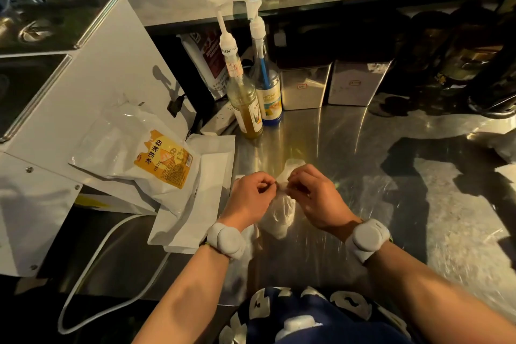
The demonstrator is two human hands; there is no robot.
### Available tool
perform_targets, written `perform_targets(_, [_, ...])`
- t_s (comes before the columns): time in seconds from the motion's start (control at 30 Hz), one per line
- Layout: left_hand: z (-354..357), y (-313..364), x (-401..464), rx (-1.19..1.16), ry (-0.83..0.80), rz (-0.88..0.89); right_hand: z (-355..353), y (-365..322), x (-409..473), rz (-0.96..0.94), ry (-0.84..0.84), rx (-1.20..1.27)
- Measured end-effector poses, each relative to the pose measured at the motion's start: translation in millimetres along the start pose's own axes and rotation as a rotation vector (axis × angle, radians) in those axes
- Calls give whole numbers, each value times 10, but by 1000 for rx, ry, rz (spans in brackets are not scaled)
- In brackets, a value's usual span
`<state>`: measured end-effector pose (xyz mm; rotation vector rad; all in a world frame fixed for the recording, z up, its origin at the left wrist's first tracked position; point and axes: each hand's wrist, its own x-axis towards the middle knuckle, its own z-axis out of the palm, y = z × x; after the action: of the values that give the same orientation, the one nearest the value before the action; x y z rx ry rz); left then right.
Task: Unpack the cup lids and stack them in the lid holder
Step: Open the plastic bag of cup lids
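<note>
My left hand point(252, 195) and right hand point(317, 195) pinch the twisted top of a clear plastic bag point(280, 215) standing on the steel table point(363, 148), fingertips nearly meeting; what's inside is too cloudy to tell. At ten o'clock a white powder pouch point(150, 159) leans on a white machine point(92, 70). At twelve o'clock stand two pump bottles point(248, 109).

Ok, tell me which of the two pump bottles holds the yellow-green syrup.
The left pump bottle, nearer the white machine. Its lower half shows yellow-green liquid, whereas the right pump bottle has a blue tube inside and a blue-based label.
</note>
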<state>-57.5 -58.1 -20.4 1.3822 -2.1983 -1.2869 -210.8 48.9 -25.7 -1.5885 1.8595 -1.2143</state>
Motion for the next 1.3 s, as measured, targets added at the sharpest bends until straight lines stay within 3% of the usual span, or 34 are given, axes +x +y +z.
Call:
perform_targets(0.13, [15,-14,14,59,-22,52,-33,9,-17,30,-21,40])
perform_targets(0.37, [53,-22,28,79,-52,40,-17,-81,79,-65,-29,-298])
perform_targets(0.6, [-22,-40,52,89,6,79,-165,-33,67,73,-115,-48])
perform_targets(0.8, [16,-17,56,72,-30,57,-78,-81,85,-44,-99,-297])
perform_targets(1.07, [-14,-19,90,79,17,72,-267,76,35,259,-138,103])
perform_targets(1.3, [87,19,68,50,-17,40,-132,-29,104,30,-135,-264])
